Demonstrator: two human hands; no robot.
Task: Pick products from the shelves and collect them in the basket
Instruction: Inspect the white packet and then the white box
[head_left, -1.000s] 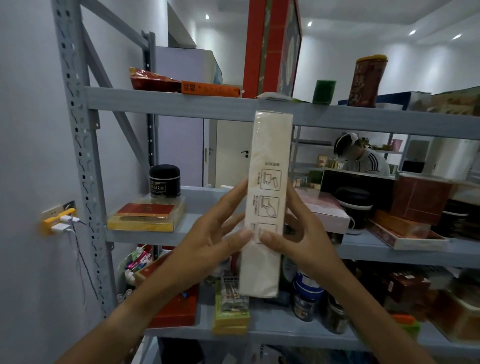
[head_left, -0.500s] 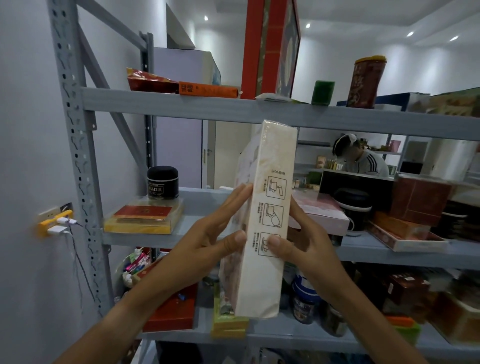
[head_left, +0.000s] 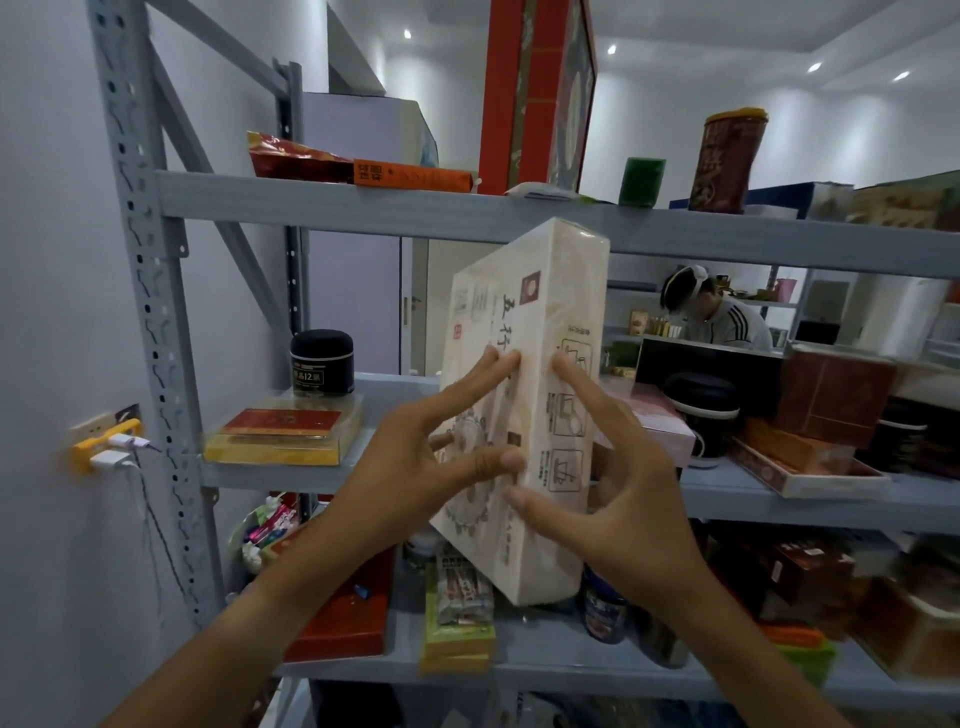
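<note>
A flat cream box (head_left: 524, 332) with dark characters on its wide face and line drawings on its narrow side stands tilted in the air in front of the shelves. My left hand (head_left: 415, 467) presses its straight, spread fingers and thumb against the wide face. My right hand (head_left: 618, 499) grips the narrow side, with the thumb at the front edge, the index finger along the side and the other fingers behind the box. No basket is in view.
Grey metal shelves (head_left: 332, 208) hold many products: a black jar (head_left: 322, 364) on a yellow and red box (head_left: 283, 434), a tall red box (head_left: 537, 93) on top, and red and green packs on the lower shelf. A person sits behind the shelves at the right.
The box has turned from edge-on so that its wide printed face shows, and it has tilted. My left fingers have spread flat on that face.
</note>
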